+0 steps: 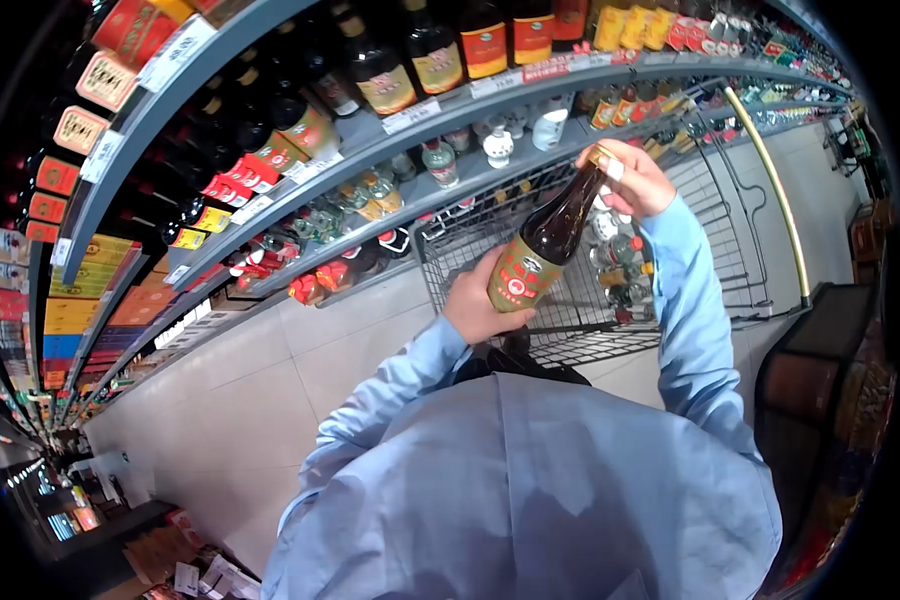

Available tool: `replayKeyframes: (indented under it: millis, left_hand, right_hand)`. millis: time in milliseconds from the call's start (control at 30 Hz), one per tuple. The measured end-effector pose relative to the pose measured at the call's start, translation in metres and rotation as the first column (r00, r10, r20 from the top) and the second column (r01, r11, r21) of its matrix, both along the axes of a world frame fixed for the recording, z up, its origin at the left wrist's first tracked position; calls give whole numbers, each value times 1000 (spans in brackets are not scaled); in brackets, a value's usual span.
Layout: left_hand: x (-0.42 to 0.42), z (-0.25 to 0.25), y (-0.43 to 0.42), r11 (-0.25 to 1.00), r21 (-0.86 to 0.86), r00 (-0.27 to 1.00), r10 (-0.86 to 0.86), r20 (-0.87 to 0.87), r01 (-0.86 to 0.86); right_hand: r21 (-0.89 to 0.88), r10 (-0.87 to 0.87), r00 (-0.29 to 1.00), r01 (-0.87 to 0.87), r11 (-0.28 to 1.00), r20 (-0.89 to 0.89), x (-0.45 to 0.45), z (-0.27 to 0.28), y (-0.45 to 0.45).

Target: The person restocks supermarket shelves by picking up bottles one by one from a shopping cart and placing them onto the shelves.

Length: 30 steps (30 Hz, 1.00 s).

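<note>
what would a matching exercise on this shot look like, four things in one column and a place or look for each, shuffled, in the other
Things:
1. left hand
2. right hand
3. bottle
4. shopping cart

Places and looks:
A. at the capped neck end of the glass
B. wire mesh, beyond the person's blue shirt
C. around the labelled lower part of the glass
D. dark glass, tilted

Pairs: 1-C, 2-A, 3-D, 4-B

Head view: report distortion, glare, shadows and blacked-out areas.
In the head view, shelf edges bend into arcs and the corners fall to black; also in the head view, small highlights glint on the bottle, and soft shadows darken the blue garment.
</note>
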<state>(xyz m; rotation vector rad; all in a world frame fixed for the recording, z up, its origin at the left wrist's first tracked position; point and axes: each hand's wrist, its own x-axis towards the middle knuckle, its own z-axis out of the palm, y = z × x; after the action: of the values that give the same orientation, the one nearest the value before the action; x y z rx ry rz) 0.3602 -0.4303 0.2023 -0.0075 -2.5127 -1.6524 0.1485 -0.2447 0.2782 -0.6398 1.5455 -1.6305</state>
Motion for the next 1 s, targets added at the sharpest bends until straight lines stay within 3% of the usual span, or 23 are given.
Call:
replayKeyframes:
  millis: [33, 100, 133, 167, 233, 300, 433, 467, 567, 633, 733, 767, 900, 967, 1000]
  left_hand:
    - [6, 9, -6, 999, -7, 999, 31, -9, -31]
    - [18, 34, -17, 996, 48, 997, 72, 32, -74]
    - [23, 40, -24, 994, 39, 994, 103, 20, -104]
    - [26, 44, -26, 991, 34, 992, 126, 14, -126]
    - [34, 51, -34, 985, 36, 986, 167, 5, -167]
    - [44, 59, -46, 978, 55, 979, 203, -2, -203]
    - [59, 71, -67, 963, -93, 967, 254, 19, -251]
    - [61, 71, -71, 967, -37, 968, 252, 11, -251]
    - [65, 74, -86, 959, -85, 958, 278, 68, -272]
    - [61, 64, -100, 936, -140, 946, 316, -65, -323]
    - [45, 69, -131, 860, -250, 883, 372, -287, -444]
    - [36, 74, -143, 878, -226, 900, 378, -215, -423]
    - [-17, 62, -194, 815, -202, 800, 429, -420, -543]
    - [-44, 56, -208, 778, -152, 755, 513, -408, -610]
    - [-56, 51, -214, 753, -153, 737, 547, -396, -640]
  right_hand:
    - [-92, -90, 996, 89, 992, 0, 11, 0, -15]
    - [7, -136, 989, 137, 991, -60, 33, -4, -43]
    - [-135, -110, 994, 110, 985, 7, 47, -6, -62]
    - [-144, -74, 996, 79, 986, 40, 52, 3, -66]
    - [-327, -90, 966, 168, 930, 241, 83, 5, -96]
    - [-364, -101, 939, 225, 904, 329, 95, 11, -119]
    - [-282, -241, 855, 398, 873, 459, 114, 23, -157]
    - [-253, -271, 849, 414, 875, 454, 117, 25, -164]
    - [-237, -266, 852, 402, 884, 451, 120, 30, -180]
    - [-260, -193, 893, 315, 913, 406, 116, 38, -189]
    - [-296, -73, 977, 132, 946, 201, 104, 64, -202]
    - [-305, -66, 989, 104, 947, 131, 100, 71, -209]
    - [-327, -110, 994, 99, 940, -15, 91, 80, -249]
    - [-322, -191, 946, 100, 941, -262, 90, 78, -273]
    - [-318, -214, 930, 115, 941, -297, 88, 76, -285]
